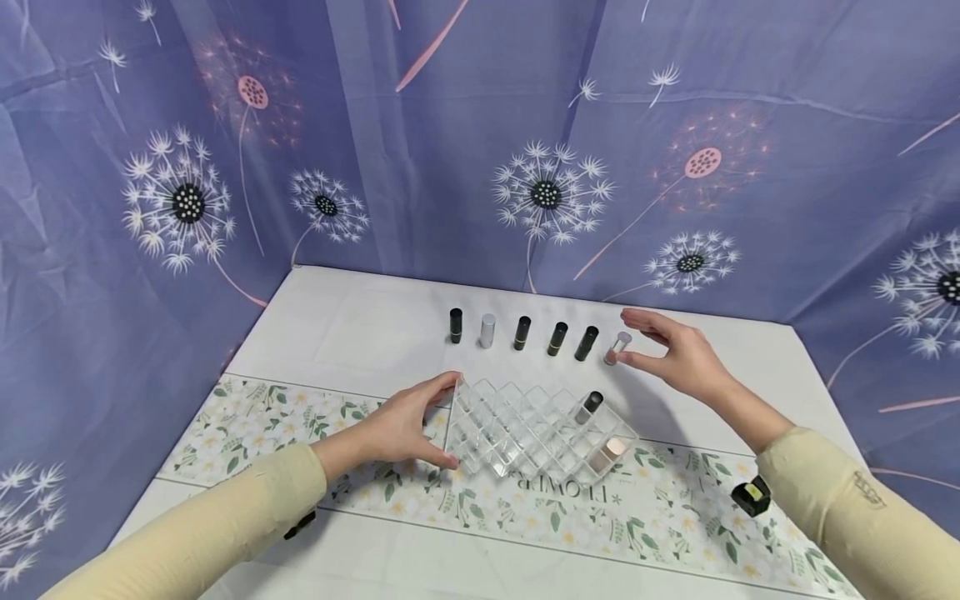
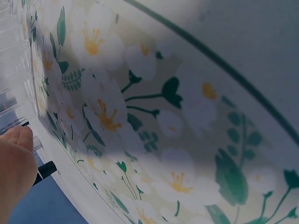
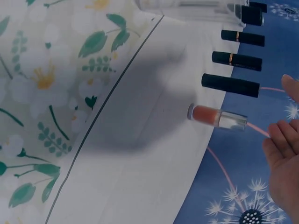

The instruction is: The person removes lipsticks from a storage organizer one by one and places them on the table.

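Note:
A clear plastic lipstick organizer [image 1: 517, 425] with diamond-shaped compartments lies on the table. My left hand [image 1: 401, 423] holds its left end, thumb at the near corner and fingers at the far one. Toward the organizer's right end stand a black-capped lipstick [image 1: 592, 403] and a lipstick with a pale pinkish top [image 1: 613, 450]. My right hand [image 1: 678, 358] is spread beside a lip gloss tube [image 3: 205, 115] with a clear cap and pinkish-orange body. In the right wrist view, a gap shows between its fingers and the tube.
Left of the tube stands a row of black lipsticks [image 1: 557, 339] and one silver lipstick [image 1: 487, 331]. A floral mat [image 1: 300, 408] crosses the white table [image 1: 360, 308] under the organizer. Purple dandelion-print cloth [image 1: 442, 192] hangs behind and at the sides.

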Motion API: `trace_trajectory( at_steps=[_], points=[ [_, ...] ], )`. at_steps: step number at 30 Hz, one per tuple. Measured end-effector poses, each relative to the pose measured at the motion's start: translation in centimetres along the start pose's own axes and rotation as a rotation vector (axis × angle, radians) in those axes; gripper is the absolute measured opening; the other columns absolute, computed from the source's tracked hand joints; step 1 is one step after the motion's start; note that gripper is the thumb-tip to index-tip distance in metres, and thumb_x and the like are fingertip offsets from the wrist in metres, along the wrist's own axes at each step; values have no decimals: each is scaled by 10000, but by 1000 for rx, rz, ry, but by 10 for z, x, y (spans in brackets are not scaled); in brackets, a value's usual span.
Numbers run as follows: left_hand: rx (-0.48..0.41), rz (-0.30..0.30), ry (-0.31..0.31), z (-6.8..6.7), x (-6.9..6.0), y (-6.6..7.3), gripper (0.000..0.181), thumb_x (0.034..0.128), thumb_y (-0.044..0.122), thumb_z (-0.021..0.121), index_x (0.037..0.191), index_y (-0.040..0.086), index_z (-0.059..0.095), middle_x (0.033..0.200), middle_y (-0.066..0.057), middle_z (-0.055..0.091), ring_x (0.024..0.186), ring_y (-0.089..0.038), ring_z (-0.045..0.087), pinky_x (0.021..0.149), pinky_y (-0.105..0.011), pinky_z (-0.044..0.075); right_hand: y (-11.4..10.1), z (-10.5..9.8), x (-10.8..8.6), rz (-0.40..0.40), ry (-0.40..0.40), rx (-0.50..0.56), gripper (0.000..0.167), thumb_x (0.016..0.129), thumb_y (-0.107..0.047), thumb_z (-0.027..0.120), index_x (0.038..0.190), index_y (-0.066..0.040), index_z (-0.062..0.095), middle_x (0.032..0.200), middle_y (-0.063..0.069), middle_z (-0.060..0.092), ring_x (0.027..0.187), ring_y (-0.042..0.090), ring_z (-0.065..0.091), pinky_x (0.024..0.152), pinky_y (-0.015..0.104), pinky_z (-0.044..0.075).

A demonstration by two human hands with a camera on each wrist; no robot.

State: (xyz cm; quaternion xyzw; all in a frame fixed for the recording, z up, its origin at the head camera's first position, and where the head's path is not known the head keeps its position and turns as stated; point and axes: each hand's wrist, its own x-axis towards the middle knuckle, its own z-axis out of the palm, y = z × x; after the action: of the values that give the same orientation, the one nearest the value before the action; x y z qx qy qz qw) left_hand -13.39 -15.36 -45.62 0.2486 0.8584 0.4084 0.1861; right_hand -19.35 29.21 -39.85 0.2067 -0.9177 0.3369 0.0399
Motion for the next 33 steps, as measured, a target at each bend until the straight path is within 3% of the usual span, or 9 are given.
trace_trajectory(
  at_steps=[22, 29, 33],
  points=[
    [8, -24, -8, 1, -1, -1, 1272, 731, 379, 1017, 1715, 153, 243, 1702, -93, 387, 1532, -335, 433, 1256, -507, 385, -29, 9, -17, -64, -54, 57, 641, 925, -147, 866, 1507, -69, 610, 1459, 123, 668, 1337, 349, 620, 1072, 39, 406],
    [3, -23, -4, 1, -1, 0, 1266, 730, 369, 1019, 1712, 144, 251, 1701, -97, 390, 1529, -335, 437, 1256, -509, 385, -31, 16, -24, -121, -64, 75, 587, 925, -98, 856, 1472, -89, 643, 1213, 20, 751, 1239, 211, 681, 1097, 86, 430],
    [0, -25, -4, 0, -1, 1, 1265, 731, 367, 1018, 1712, 146, 252, 1705, -94, 383, 1532, -334, 432, 1255, -510, 386, -31, 20, -27, -135, -76, 82, 574, 918, -89, 859, 1453, -58, 653, 1359, 95, 722, 1245, 270, 679, 1091, 93, 443]
  ],
)
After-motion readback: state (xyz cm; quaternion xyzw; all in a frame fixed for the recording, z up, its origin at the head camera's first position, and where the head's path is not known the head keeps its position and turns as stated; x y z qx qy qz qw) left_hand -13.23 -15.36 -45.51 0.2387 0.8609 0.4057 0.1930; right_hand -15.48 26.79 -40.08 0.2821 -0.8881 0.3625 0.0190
